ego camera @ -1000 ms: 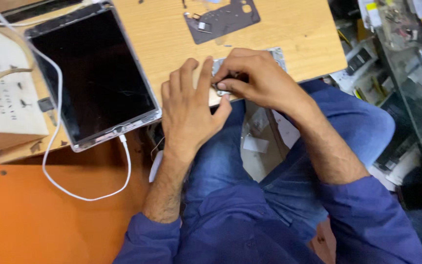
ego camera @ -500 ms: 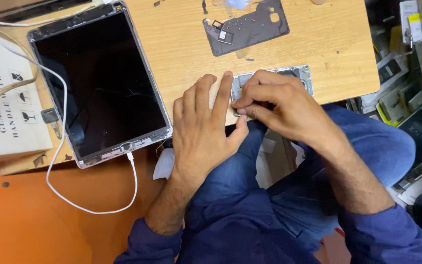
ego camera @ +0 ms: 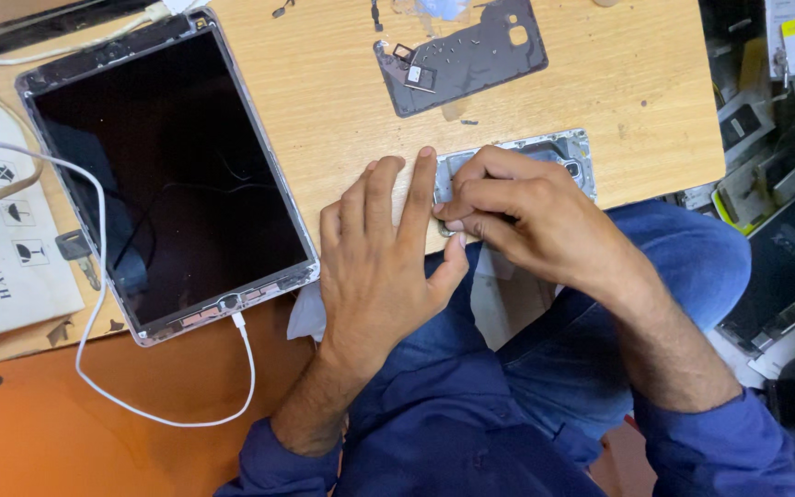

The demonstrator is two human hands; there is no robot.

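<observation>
An opened grey phone body (ego camera: 556, 153) lies at the near edge of a wooden board (ego camera: 342, 101). My left hand (ego camera: 381, 248) rests flat on the board beside it, fingers extended, thumb against the phone's left end. My right hand (ego camera: 528, 213) covers most of the phone, its fingertips pinched together at the phone's left end; whatever they pinch is hidden. Farther back on the board lies a dark grey phone back cover (ego camera: 464, 57), inside up, with tiny screws and a small tray on it.
A large dark tablet (ego camera: 163, 179) with a bare metal frame lies at the left, a white cable (ego camera: 98, 248) plugged into its near end. A cardboard box (ego camera: 2, 248) sits far left. Cluttered parts and phones (ego camera: 770, 184) lie at the right. Blue-clad legs are below.
The view has shifted, so the board and tablet sit lower and to the right in frame. Both hands stay on the phone body, with the left fingers now stretched flatter.
</observation>
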